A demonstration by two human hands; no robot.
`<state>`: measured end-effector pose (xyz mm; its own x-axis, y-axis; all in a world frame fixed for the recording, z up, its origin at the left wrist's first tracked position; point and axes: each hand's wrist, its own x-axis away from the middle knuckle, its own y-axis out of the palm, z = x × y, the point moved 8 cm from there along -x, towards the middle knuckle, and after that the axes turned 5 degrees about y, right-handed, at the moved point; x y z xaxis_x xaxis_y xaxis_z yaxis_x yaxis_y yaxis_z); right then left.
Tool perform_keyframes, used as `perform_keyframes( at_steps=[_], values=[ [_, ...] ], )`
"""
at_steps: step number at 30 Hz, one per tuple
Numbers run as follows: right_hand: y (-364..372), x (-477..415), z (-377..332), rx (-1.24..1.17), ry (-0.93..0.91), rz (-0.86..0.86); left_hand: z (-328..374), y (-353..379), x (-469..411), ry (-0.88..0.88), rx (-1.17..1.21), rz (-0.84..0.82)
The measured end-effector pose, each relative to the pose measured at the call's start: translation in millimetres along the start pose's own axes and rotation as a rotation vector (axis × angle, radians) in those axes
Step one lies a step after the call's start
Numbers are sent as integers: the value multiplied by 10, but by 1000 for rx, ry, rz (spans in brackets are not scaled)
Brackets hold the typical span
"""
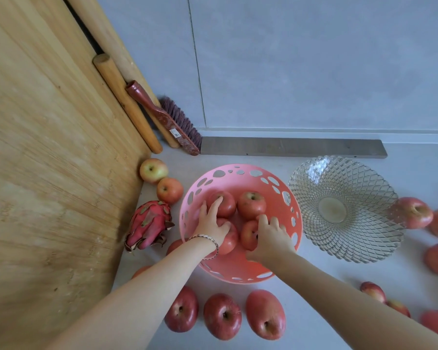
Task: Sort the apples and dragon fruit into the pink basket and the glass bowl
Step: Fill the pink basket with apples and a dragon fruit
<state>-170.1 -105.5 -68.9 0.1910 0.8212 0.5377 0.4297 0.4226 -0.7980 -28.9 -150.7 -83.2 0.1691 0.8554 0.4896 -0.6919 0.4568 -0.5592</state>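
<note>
We fill the basket (238, 169): right fingers (263, 219) hold an apple (248, 233), left fingers (216, 202) lie spread on another. Next, we should release cleanly.

Odds and ends by the grey wall (314, 59).
A red-handled brush (173, 122) and two wooden rods (127, 102) lean beside a big wooden board (48, 147); a grey plank (292, 147) lies along the wall's foot.

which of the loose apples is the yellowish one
The pale yellow-green apple with a pink blush, farthest back on the left, against the wooden board and just behind the orange-red apple. The other loose apples are red or orange-red.
</note>
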Motion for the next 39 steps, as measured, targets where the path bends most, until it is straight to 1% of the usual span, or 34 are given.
perform_keyframes(
  at_steps=[3,6,9,11,13,14,17,18,19,20,21,22,23,25,26,27,30,32,34,37,39],
  values=[
    [13,-10,-33,26,-87,9,12,2,7,-6,-7,3],
    [19,0,-37,-46,-133,23,38,12,35,-25,-73,-7],
    [20,-27,-6,-111,-92,0,48,9,77,-84,-221,-20],
    [14,-27,35,-115,-55,-43,105,-19,145,-67,-327,-3],
    [-54,39,53,-135,-82,-26,241,-68,264,57,-357,56],
    [-132,111,54,-165,-125,28,319,-86,365,146,-347,87],
    [-438,556,89,-288,-322,307,446,-93,743,403,-326,124],
    [-511,746,92,-278,-403,386,437,-89,850,471,-343,143],
    [-509,920,111,-230,-474,427,410,-66,950,521,-363,157],
    [-453,1051,122,-146,-535,423,371,-40,1019,554,-380,167],
    [-304,1135,139,-31,-586,394,333,-10,1070,572,-396,163],
    [-107,1157,165,82,-586,311,289,21,1099,578,-411,155],
    [83,1134,212,172,-522,214,250,41,1111,570,-425,149],
    [443,1044,428,256,-276,-3,191,62,1111,557,-450,154],
    [582,1033,509,240,-166,-107,188,76,1119,568,-461,161],
    [654,1025,526,186,-109,-152,192,89,1124,570,-467,161],
    [698,975,480,16,-85,-164,198,70,1101,529,-411,171],
    [662,961,489,-10,-66,-171,195,10,1073,497,-371,208],
    [535,1003,502,-3,-69,-184,171,-94,1027,451,-365,296],
    [212,1125,467,-96,-125,-291,39,-348,888,234,-302,422],
    [-86,1170,369,-194,-176,-321,-45,-487,754,134,-191,438]
  ],
)
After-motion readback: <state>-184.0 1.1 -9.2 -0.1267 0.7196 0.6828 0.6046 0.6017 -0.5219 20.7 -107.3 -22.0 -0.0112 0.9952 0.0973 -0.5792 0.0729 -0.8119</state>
